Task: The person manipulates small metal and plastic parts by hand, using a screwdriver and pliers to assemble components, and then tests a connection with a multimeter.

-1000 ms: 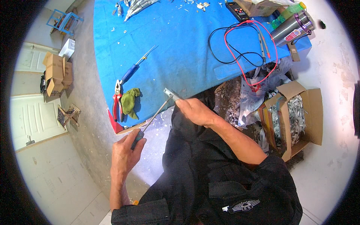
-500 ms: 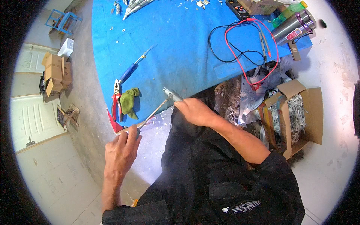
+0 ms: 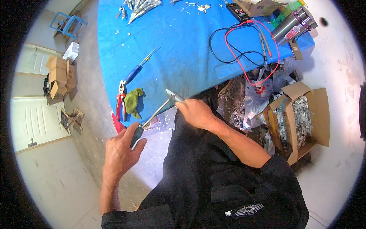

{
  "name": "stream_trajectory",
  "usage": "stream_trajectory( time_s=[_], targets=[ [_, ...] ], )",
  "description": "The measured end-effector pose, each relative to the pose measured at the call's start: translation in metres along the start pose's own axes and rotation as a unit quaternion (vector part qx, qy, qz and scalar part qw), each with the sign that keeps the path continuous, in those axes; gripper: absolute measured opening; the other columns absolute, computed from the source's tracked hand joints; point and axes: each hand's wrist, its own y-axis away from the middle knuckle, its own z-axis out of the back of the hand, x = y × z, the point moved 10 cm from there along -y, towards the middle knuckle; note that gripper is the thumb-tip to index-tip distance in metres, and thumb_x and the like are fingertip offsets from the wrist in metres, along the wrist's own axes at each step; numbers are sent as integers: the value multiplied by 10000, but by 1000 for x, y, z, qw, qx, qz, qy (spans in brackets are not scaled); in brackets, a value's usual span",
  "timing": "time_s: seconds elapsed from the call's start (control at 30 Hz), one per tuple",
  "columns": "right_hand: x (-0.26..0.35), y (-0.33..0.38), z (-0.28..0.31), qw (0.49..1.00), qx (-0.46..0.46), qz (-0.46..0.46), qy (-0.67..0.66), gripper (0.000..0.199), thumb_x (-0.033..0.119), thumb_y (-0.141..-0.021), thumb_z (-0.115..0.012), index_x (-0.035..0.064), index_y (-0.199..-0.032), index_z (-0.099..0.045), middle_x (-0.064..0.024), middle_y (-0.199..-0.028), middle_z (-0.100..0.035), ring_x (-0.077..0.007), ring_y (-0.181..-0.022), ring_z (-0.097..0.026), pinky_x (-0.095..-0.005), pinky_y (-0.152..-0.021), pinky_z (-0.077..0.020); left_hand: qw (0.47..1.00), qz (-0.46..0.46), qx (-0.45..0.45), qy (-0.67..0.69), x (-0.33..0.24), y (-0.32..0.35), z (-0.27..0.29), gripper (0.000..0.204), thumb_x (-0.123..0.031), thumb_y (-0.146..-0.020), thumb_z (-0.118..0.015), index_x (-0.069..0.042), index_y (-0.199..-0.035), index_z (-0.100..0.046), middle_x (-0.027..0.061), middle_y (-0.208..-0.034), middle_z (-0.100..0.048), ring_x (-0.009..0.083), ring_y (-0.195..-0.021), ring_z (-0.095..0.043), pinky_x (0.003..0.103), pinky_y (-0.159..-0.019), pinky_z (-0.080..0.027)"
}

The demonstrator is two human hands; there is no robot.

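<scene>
Two hands are engaged at the near edge of the blue bench (image 3: pixel 183 49), and the step in hand is judged to be work with a screwdriver on a small metal part. The left hand (image 3: pixel 121 152) is wrapped around the dark handle of the screwdriver (image 3: pixel 152 116), its fingers (image 3: pixel 131 133) curled closed on the grip, while the thin shaft runs up and to the right to the small grey metal part (image 3: pixel 172 94). That part is pinched in the closed fingers (image 3: pixel 183 105) of the right hand (image 3: pixel 196 113), its end sticking out just beyond the fingertips toward the bench edge. The screwdriver tip is seen touching or just at the part; whether it is seated in a screw cannot be told. The next move is judged to call for a steady hold of the part and a turn of the handle in line with the shaft, so that the tip is not let slip. Left of the part, on the bench, a green cloth (image 3: pixel 134 101) is lying just beside red-handled pliers (image 3: pixel 121 103), with a blue-handled tool (image 3: pixel 139 68) beyond them. Well away from the part, red and black test leads (image 3: pixel 244 45) are coiled, and an open cardboard box (image 3: pixel 305 114) of metal scraps is standing on the floor.
</scene>
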Motion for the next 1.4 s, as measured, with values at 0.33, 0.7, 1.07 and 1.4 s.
stream_trajectory(
  time_s=[0.33, 0.7, 1.07, 1.4],
  targets=[
    [-11, 1, -17, 966, 57, -17, -252, 488, 429, -1047, -581, -14, -872, -683, -125, -697, -677, -256, -642, -651, -440, -640, -500, 976, 44, 16, 211, 26, 13, -27, 439, -103, -876, -706, -35, -1309, -670, 134, -963, -748, 239, -841, -725, 395, -774, -576],
    [-3, 12, -23, 911, 160, -85, -369, 435, 381, -1093, -504, 33, -849, -593, -10, -750, -568, -124, -642, -500, -345, -595, -432, 908, 188, 93, 362, 46, 16, -54, 445, -102, -901, -693, -2, -1333, -663, 65, -938, -698, 118, -665, -634, 295, -603, -527],
    [-13, 6, -30, 936, 106, -35, -333, 416, 412, -1066, -512, 44, -897, -605, 23, -777, -539, -86, -696, -479, -292, -603, -409, 941, 145, 73, 298, 44, 13, -32, 419, -62, -888, -692, 11, -1300, -693, 103, -956, -728, 137, -794, -665, 310, -753, -544],
    [-12, 2, -29, 945, 109, -25, -306, 432, 423, -1074, -506, 45, -895, -614, 19, -777, -541, -98, -700, -482, -302, -619, -418, 943, 126, 64, 302, 46, 14, -41, 405, -65, -900, -703, 5, -1299, -702, 73, -793, -664, 122, -691, -613, 297, -666, -515]
  ],
)
